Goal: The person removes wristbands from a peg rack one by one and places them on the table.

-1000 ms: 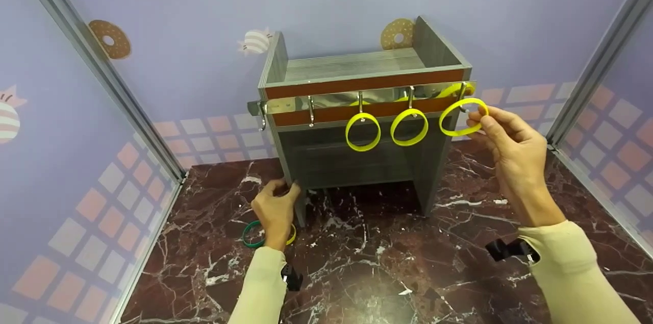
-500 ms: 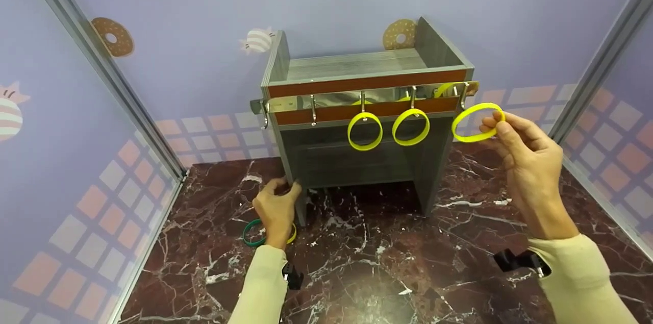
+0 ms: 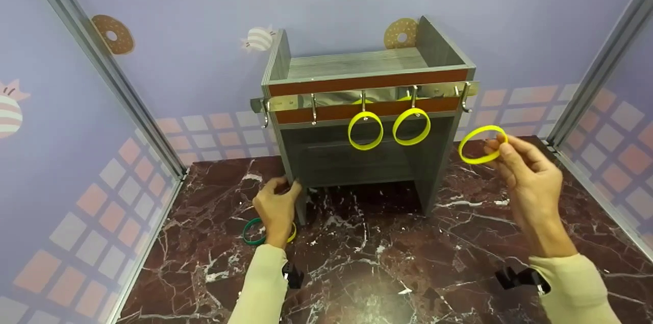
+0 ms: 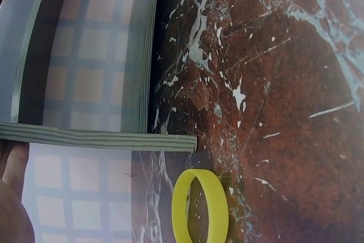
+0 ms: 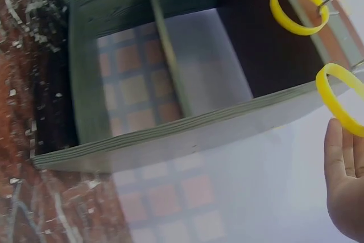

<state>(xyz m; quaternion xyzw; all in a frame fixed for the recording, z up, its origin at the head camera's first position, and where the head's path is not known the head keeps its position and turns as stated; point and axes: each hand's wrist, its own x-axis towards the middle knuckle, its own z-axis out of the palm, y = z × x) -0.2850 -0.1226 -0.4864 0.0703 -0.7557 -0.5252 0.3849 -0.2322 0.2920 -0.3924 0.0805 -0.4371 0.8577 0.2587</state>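
In the head view my right hand (image 3: 533, 186) pinches a yellow silicone wristband (image 3: 482, 160) by its right edge, out to the right of the small grey shelf (image 3: 436, 160). The band hangs in the air, below and apart from the rightmost hook (image 3: 465, 99) on the metal hook rail (image 3: 285, 104). Two more yellow wristbands (image 3: 365, 148) hang from the rail's middle hooks. Low on the shelf's left side panel, my left hand (image 3: 275, 206) grips the front edge with thumb and fingers; the left wrist view shows only part of its fingers (image 4: 16, 169) against the panel.
On the marble-patterned tabletop (image 3: 367, 273), a green wristband (image 3: 246, 232) and a yellow wristband (image 3: 292, 233) lie beside my left wrist, the yellow one partly hidden. Two hooks at the rail's left, including one hook (image 3: 314, 112), carry nothing. Patterned walls (image 3: 178, 58) enclose the space.
My right hand has drawn the yellow wristband away from the rightmost hook, first to the right, then down. My left hand stays at the side panel.
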